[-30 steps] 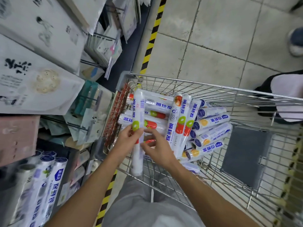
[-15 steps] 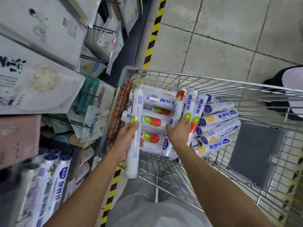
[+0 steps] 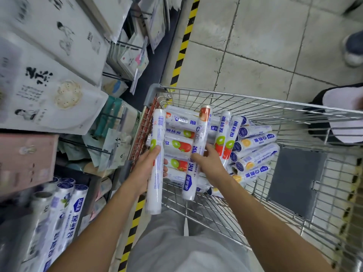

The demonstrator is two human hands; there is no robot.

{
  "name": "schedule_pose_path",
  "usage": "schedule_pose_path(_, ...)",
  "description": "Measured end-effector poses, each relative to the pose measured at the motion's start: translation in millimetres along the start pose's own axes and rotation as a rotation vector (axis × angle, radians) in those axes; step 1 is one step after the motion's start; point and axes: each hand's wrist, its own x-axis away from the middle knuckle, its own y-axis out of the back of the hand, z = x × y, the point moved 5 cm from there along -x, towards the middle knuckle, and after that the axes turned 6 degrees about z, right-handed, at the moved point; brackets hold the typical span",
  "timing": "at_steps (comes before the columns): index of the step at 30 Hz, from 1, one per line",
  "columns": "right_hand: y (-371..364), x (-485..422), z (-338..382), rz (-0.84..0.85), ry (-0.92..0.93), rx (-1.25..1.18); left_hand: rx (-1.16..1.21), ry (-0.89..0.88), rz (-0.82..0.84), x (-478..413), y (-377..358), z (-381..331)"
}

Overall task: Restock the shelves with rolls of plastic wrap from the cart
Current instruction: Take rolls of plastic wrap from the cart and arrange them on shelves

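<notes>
1. Nearest, at lower left, the shelf rolls (image 3: 64, 209) stand packed close together on end. This patch is blurred, so I cannot tell how much free room remains.
2. The left grip (image 3: 146, 170) is closed round the first roll (image 3: 155, 191) near its middle. The roll lies lengthwise away from the person, above the near-left corner of the cart (image 3: 255, 99), with both ends free.
3. The right grip (image 3: 210, 163) is closed round the second roll (image 3: 203, 128), thumb on the near side. This roll is tilted up out of the load, and its far end is higher than the rolls beside it.
4. The loose rolls (image 3: 253, 150) lie heaped at mixed angles in the left half of the cart. Several lean against the second roll.
5. Beyond the cart are the hanging packets (image 3: 127, 61) on the shelving to the left and the striped floor tape (image 3: 182, 46). Another person's shoe (image 3: 353, 52) is at far right.
6. Risks, as judged:
   - Each roll has a glossy wrap and is held by one grip only, so a quick swing toward the shelf could let it slide through the fingers.
   - Drawing the second roll clear may topple the leaning rolls, and an end could catch in the wire.
   - A long roll carried sideways could strike the hanging packets.
   - Forcing rolls into a tight row could knock over the shelf rolls.
</notes>
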Motion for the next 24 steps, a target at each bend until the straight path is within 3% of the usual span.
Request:
schedule_pose_path(12,20.9,116.8,18.5,0.144,0.174,-0.009,0.055,-0.202,-0.043,87.0,-30.0,24.8)
schedule_pose_path(18,37.0,164.0,15.6,0.272,0.271,0.103,0.027,-0.381,-0.158,144.6,-47.9,75.9)
schedule_pose_path(24,30.2,203.6,1.5,0.437,0.33,0.275,0.151,-0.495,-0.404,217.1,-64.8,131.7)
